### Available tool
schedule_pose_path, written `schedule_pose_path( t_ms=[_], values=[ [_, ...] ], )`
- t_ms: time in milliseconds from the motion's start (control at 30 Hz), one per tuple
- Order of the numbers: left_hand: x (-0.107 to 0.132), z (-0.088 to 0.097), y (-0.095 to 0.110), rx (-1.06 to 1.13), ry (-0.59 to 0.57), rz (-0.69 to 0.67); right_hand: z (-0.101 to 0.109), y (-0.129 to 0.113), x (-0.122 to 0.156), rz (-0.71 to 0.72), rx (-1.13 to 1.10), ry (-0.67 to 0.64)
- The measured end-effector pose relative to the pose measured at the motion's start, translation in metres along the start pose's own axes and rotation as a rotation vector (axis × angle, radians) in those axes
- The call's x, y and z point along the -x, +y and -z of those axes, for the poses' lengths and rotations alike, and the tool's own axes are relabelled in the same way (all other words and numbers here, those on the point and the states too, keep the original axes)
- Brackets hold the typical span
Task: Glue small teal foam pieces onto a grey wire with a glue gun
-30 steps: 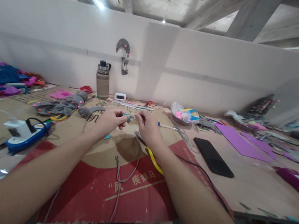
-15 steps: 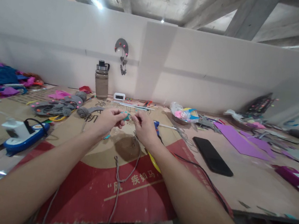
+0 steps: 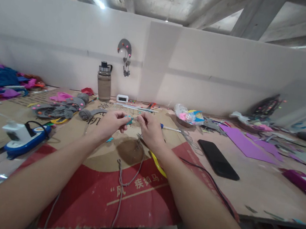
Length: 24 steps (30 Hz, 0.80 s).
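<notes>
Left hand (image 3: 112, 123) pinched shut on a teal piece (image 3: 130, 120), held up in front and right of the water bottle (image 3: 104, 82). Further right, the right hand (image 3: 149, 129) pinches the piece's other end, fingers closed.

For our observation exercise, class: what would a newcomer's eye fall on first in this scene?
The left hand and right hand meet mid-table, pinching a small teal piece above a red and brown cardboard sheet. A grey cord trails toward the viewer beneath them, and a black phone lies to the right.
</notes>
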<state>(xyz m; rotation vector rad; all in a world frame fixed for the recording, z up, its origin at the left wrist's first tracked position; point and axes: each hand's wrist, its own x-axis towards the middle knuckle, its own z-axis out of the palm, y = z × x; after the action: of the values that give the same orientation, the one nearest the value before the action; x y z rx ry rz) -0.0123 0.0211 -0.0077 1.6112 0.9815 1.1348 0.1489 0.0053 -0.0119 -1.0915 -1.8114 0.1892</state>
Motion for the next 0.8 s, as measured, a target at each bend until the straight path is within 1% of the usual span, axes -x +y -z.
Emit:
schedule_pose_path(
  t_ms=[233,433,700,800],
  values=[
    [0.0025,-0.0025,0.0015,-0.024,-0.073,-0.009,0.0013,-0.0003,-0.0013,-0.023,0.082,0.004],
    [0.0033,-0.0032,0.0016,0.028,-0.092,0.015,0.0019,-0.0012,-0.0014,-0.033,0.107,-0.002],
    [0.0046,-0.0043,0.0024,0.057,-0.134,-0.016,0.0035,-0.0027,-0.0011,-0.05,0.111,0.001],
    [0.005,-0.0045,0.0034,0.058,-0.133,-0.018,0.0036,-0.003,-0.0011,-0.046,0.117,0.009]
  ],
)
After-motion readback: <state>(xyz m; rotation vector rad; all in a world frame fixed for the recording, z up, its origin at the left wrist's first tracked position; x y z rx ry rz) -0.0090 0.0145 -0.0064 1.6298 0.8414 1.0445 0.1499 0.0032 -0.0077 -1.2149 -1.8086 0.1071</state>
